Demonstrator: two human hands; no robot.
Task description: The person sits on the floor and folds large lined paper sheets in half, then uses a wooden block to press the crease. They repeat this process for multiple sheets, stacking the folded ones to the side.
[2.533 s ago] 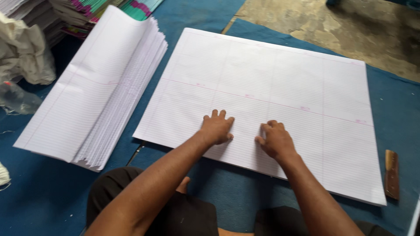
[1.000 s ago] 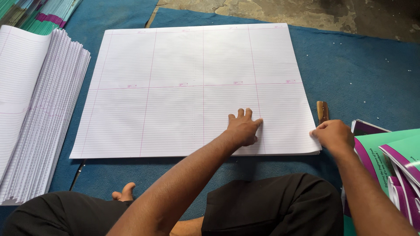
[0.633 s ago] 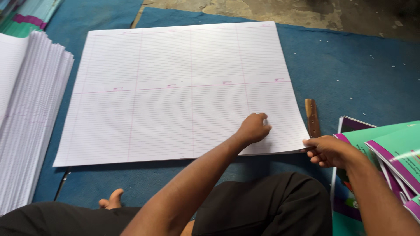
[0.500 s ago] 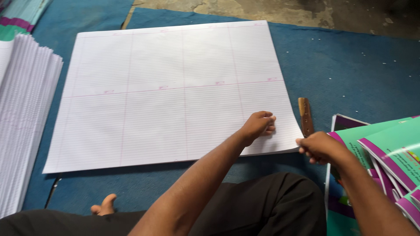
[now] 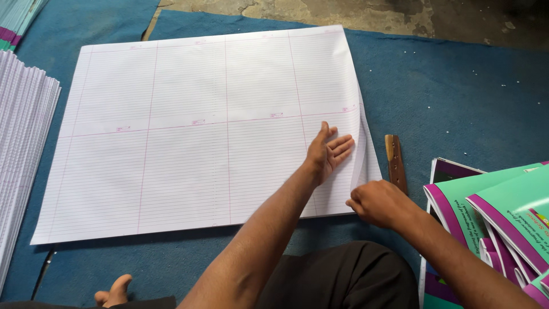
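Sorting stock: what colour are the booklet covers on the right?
Green with purple bands, the booklet covers, seen in the head view.

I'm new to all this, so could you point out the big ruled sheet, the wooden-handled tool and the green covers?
ruled sheet [image 5: 189, 143], head view, on its flat middle.
wooden-handled tool [image 5: 394, 160], head view, on the brown handle.
green covers [image 5: 503, 206], head view, on the top cover's green face.

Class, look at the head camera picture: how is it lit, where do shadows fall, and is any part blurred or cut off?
Head view: soft, even daylight, no glare on the ruled sheet; faint shadow under the left hand and forearm; right hand at the lifted sheet edge, sharp; paper stack and green covers cut off by the frame edges.
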